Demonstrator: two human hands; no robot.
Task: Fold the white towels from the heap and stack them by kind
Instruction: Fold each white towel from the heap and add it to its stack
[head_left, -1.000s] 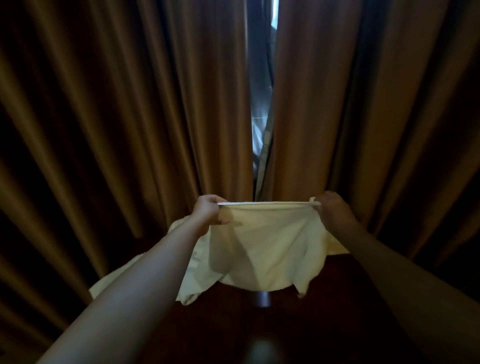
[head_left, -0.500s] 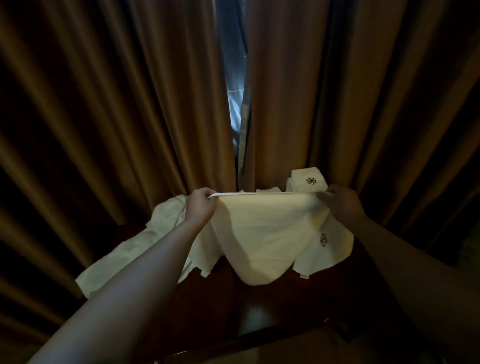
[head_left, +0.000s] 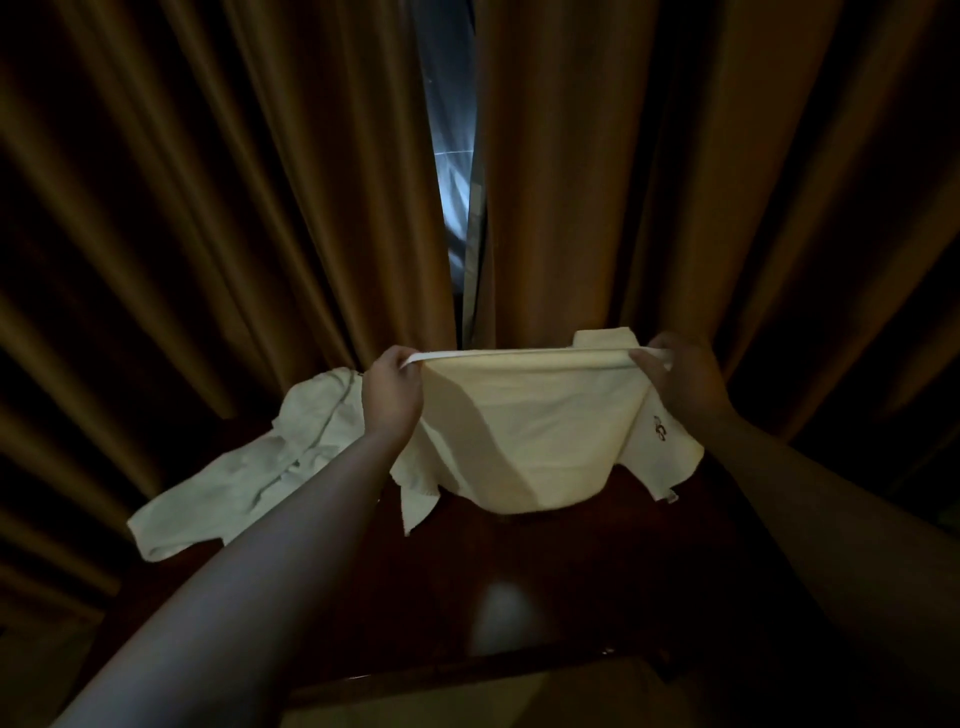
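A white towel (head_left: 535, 426) hangs stretched in the air above the dark wooden table (head_left: 519, 587). My left hand (head_left: 392, 395) pinches its top left corner and my right hand (head_left: 685, 382) pinches its top right corner, so the upper edge runs taut between them. Its lower edge sags close to the tabletop. A heap of loose white towels (head_left: 249, 467) sprawls on the table to the left, partly hidden by my left forearm. Behind the held towel a folded white towel (head_left: 605, 338) peeks out, and a white cloth with a dark embroidered mark (head_left: 662, 441) lies at the right.
Brown curtains (head_left: 234, 208) hang close behind the table, with a narrow bright gap (head_left: 452, 156) in the middle. The table's front edge (head_left: 467, 675) runs across the bottom of the view. The room is dim.
The view has tilted down, showing more of the table. My hands have kept their grip, with the towel stretched between them and its lower edge nearer the tabletop.
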